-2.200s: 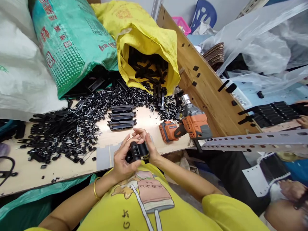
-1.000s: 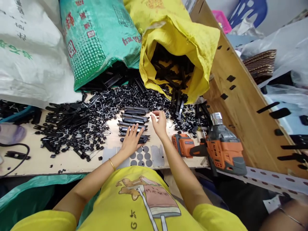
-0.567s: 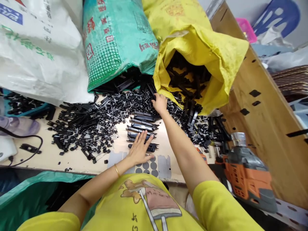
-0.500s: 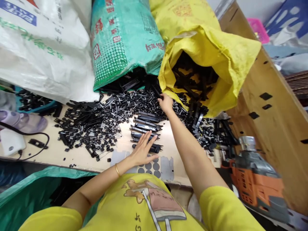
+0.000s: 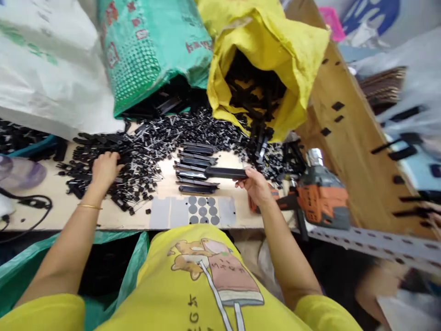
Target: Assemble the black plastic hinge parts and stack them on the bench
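Note:
My right hand [image 5: 257, 185] is closed on one end of a long black plastic strip [image 5: 227, 173]. The strip's other end meets one of several black plastic pieces [image 5: 196, 161] lying in a row on the table. At the left, my left hand [image 5: 105, 170] reaches into a heap of flat black parts [image 5: 86, 154], its fingers curled down. Whatever those fingertips hold is hidden. Small black pieces with thin metal pins [image 5: 172, 138] spread from this heap across the table.
Behind the parts stand a white sack [image 5: 51, 69], a green sack [image 5: 155, 46] and an open yellow sack [image 5: 299, 69] of black parts. An orange and grey power tool [image 5: 324, 197] lies at the right. A plate with grey discs [image 5: 221, 211] lies at the front edge.
My right hand has drawn back from the heap by the yellow sack, bringing a black strip over the row. My left hand has left the row for the left heap. The view has shifted.

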{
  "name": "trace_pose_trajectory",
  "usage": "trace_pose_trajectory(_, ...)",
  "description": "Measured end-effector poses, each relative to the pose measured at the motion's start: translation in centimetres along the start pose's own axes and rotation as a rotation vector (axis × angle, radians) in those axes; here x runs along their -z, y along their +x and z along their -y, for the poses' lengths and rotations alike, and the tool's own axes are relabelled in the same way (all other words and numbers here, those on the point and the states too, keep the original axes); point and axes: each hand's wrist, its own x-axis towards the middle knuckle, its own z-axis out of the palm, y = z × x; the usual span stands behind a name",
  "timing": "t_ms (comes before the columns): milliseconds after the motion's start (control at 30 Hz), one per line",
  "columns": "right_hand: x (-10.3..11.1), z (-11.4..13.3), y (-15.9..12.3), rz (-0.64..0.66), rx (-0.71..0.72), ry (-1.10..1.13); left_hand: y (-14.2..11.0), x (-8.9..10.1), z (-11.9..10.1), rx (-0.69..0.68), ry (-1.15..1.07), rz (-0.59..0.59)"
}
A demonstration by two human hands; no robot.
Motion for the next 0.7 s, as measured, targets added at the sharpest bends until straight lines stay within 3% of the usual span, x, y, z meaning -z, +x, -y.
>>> trace_pose_trajectory(167,2.2,-0.4,-1.5,-0.065,0.019,-0.109,0.9,0.9,0.4,0.008,0.058,0.018)
trace_pose_trajectory(267,2.6,0.6,-2.1,0.138,0.015,-0.319,-1.2,2.4,-1.5,0.042,0.009,-0.078)
trace_pose_trajectory(367,1.3,0.7,-2.4,0.439,0.037,-0.685,-5.4,2.8,-6.3,-0.107,-0.217,-0.062)
trace_pose_trajectory(467,-1.4,-1.4,-2.7,0.565,0.044,-1.039,-9.8,0.3,-13.1,-0.324,-0.462,0.112)
trace_pose_trajectory(567,-3.9,-4.6,-4.0,0.472,0.134,-1.182,-12.6,-4.0,-18.8,-0.436,-0.531,0.080)
trace_pose_trajectory(633,-4.6,-6.6,-5.5,0.322,0.201,-1.187,-13.4,-6.2,-20.6,-0.425,-0.507,0.002)
trace_pose_trajectory(700,-4.6,-8.2,-7.3,0.154,0.218,-1.166,-13.6,-7.4,-21.2,-0.412,-0.490,-0.067)
